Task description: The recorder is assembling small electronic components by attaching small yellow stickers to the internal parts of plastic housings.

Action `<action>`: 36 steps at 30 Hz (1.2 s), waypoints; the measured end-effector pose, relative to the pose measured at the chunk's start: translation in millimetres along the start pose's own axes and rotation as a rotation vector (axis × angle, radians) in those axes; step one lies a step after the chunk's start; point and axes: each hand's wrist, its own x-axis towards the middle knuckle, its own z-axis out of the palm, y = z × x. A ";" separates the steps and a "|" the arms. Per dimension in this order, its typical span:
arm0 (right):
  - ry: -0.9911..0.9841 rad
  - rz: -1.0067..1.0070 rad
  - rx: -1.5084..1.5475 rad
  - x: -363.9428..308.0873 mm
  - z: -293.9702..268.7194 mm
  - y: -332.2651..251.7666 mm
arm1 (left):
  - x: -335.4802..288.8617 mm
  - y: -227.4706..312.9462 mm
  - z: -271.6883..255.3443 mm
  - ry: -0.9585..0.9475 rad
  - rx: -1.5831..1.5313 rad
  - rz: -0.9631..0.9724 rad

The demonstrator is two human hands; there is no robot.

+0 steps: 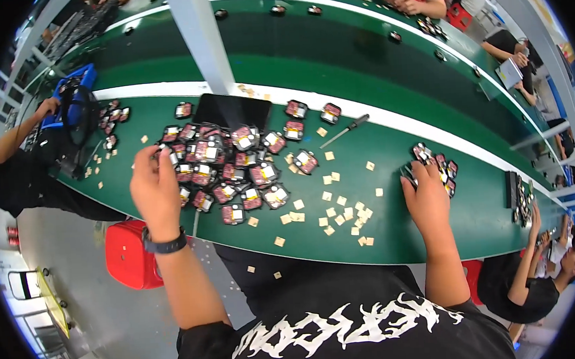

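Observation:
My left hand point(156, 187) hovers at the left edge of a heap of small red, black and white parts point(234, 166) on the green bench point(397, 252), its fingers pinched on one small part point(165, 152). My right hand point(425, 197) rests on the bench to the right, fingertips touching a smaller cluster of the same parts point(434, 160). Between the hands lie several small tan square tiles point(342, 212). A dark watch sits on my left wrist.
A black tablet-like slab point(230, 109) lies behind the heap, a screwdriver point(345, 131) to its right. A red stool point(129, 255) stands below the bench. Other people work at left, at right and across the green conveyor point(332, 52). A blue crate point(71, 87) sits far left.

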 end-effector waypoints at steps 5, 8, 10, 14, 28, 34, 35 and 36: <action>-0.078 -0.106 0.037 -11.1 7.1 -7.0 | 13.6 -6.6 10.1 -0.004 0.483 0.028; -0.182 -0.185 0.142 -19.8 -10.5 -23.0 | 10.4 6.1 1.9 0.009 0.583 -0.063; -0.253 -0.155 0.191 -24.3 -20.3 -33.2 | 3.2 -2.9 -2.3 0.092 0.501 0.019; -0.168 -0.187 0.233 -19.6 -12.8 -19.9 | -35.7 24.6 -3.1 0.115 0.207 0.032; -0.334 -0.194 0.350 -3.0 -1.1 -12.3 | -166.8 128.9 77.6 -0.851 -0.484 0.135; -0.394 -0.167 0.370 -11.4 -10.4 -15.1 | -165.5 137.1 93.8 -0.947 -0.513 0.040; -0.401 -0.211 0.445 -15.2 -16.9 -16.7 | -165.8 139.4 94.0 -0.993 -0.602 -0.085; -0.408 -0.255 0.520 -19.1 -20.7 -18.0 | -166.8 139.4 95.7 -0.998 -0.597 -0.088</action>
